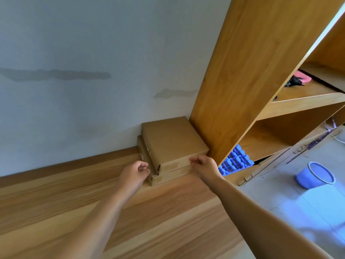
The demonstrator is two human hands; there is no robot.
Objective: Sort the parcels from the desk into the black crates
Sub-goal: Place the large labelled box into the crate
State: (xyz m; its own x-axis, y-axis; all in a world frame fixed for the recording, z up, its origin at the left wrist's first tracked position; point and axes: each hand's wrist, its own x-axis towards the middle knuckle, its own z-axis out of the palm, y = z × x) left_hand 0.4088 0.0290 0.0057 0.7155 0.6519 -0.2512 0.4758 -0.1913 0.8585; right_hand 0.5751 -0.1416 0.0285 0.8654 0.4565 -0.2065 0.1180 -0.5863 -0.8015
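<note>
The left hand (137, 170) is at the left front corner of the parcel stack, its fingers loosely curled and holding nothing; the corner lies from it at about 3 o'clock, just beside the fingertips. I cannot tell if they touch the cardboard.

The two parcels lie one on the other on the wooden desk (78, 212), in the far corner against the grey wall (93, 43) and the side board of the shelf unit (242, 71). The top parcel (173, 141) is flat, plain brown cardboard with sharp edges, and its long axis runs from about 5 to 11 o'clock. The bottom parcel (169, 177) shows out a little to the left and to the front.

The right hand (202, 164) is at the top parcel's front edge, fingers curled as well, at most touching it. Both hands are equally near, so a lift with two hands seems likely. No black crates are in view.
</note>
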